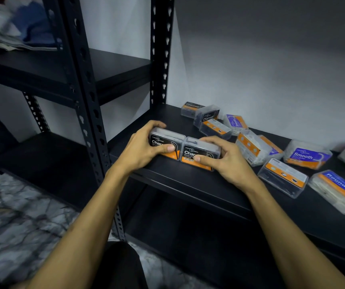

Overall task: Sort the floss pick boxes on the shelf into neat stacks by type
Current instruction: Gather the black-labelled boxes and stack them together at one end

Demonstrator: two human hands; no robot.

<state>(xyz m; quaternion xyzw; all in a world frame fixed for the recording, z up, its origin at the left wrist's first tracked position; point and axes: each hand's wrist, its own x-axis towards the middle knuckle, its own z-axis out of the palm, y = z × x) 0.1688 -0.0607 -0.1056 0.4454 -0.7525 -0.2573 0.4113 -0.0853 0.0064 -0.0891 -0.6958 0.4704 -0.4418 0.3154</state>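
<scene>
Gripping side by side at the shelf (167,180) front edge: left hand (140,151) curled round left black box (163,142) | right hand (227,161) curled round right black box (200,152), boxes touching | beyond the right hand: loose blue boxes (307,155) and charcoal boxes (207,115), scattered.

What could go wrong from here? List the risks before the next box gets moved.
1. The two Charcoal boxes, one in the left hand and one in the right hand, stand near the shelf's front edge; a push could tip them off.
2. The loose pile behind mixes Charcoal and Smooth boxes, some face-down, so types may get mis-sorted.
3. The Round box sits near the front edge too; a reaching arm might knock it.
</scene>
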